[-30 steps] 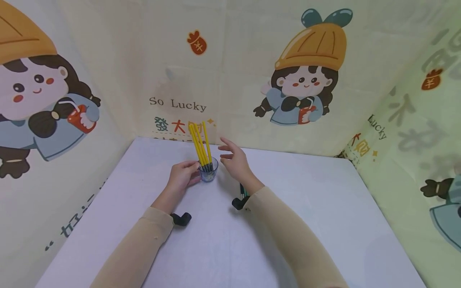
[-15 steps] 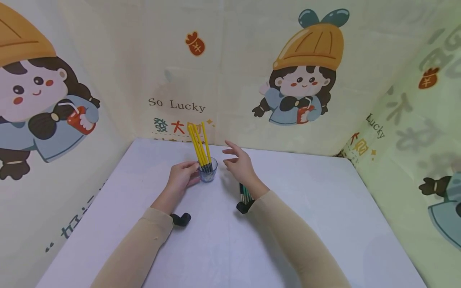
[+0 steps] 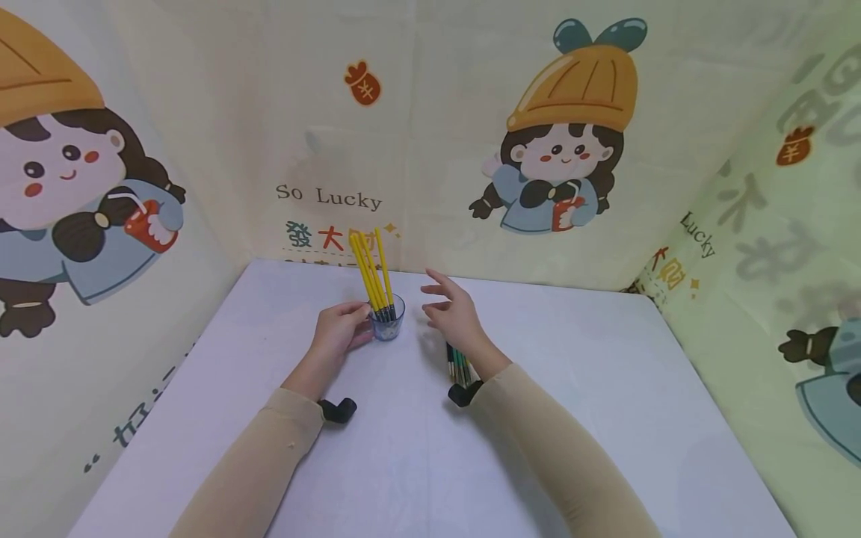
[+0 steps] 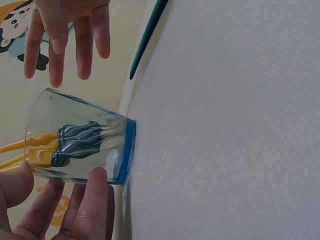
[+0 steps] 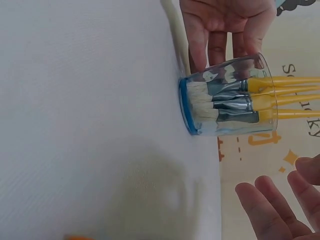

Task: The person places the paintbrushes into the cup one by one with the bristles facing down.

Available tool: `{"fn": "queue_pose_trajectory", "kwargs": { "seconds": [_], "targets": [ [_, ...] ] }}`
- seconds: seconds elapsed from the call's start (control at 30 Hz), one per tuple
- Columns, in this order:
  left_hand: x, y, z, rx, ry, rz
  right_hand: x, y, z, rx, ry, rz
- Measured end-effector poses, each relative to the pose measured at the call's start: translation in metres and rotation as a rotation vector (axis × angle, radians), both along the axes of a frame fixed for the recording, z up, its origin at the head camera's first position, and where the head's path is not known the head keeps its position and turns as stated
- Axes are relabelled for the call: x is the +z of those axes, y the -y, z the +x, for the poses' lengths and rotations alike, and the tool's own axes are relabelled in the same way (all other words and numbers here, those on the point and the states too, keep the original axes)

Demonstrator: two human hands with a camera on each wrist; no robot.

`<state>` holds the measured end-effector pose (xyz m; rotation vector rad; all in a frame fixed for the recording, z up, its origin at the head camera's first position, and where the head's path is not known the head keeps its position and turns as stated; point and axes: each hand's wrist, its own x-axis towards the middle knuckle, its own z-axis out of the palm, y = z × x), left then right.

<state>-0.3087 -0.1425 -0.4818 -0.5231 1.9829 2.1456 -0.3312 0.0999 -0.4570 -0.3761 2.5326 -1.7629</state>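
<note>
A clear glass cup [image 3: 388, 329] with a blue base stands on the table. Several yellow-handled paintbrushes [image 3: 377, 280] lean in it, their pale bristles [image 5: 201, 102] down on the bottom. On the cup's left side, my left hand [image 3: 341, 327] holds it, thumb near the rim and fingers along the wall. To the right, apart from the cup, my right hand [image 3: 454, 312] is raised with fingers spread and nothing in them. Several green-handled brushes [image 3: 457, 366] lie on the table below the right wrist, partly hidden by it. One green handle [image 4: 149, 37] shows in the left wrist view.
The white tabletop [image 3: 397, 463] is bounded by a printed cloth backdrop [image 3: 444, 134] at the back and both sides. Black wrist mounts [image 3: 338, 410] stick out from both sleeves. A small orange thing [image 5: 78, 238] shows at the right wrist view's lower edge, its kind unclear.
My right hand has drawn away from the cup, rightward and slightly toward me, uncovering more of the green brushes. The left hand, cup and yellow brushes stay nearly in place.
</note>
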Motion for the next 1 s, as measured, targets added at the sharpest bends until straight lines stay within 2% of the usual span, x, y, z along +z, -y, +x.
{"fn": "queue_pose_trajectory", "kwargs": {
  "seconds": [0.53, 1.0],
  "targets": [
    [0.001, -0.001, 0.0, -0.006, -0.003, -0.002, -0.006, -0.017, 0.007, -0.005, 0.018, -0.063],
    [0.002, -0.001, 0.001, 0.01, 0.004, 0.0, -0.008, -0.032, 0.016, -0.063, 0.067, -0.08]
  ]
}}
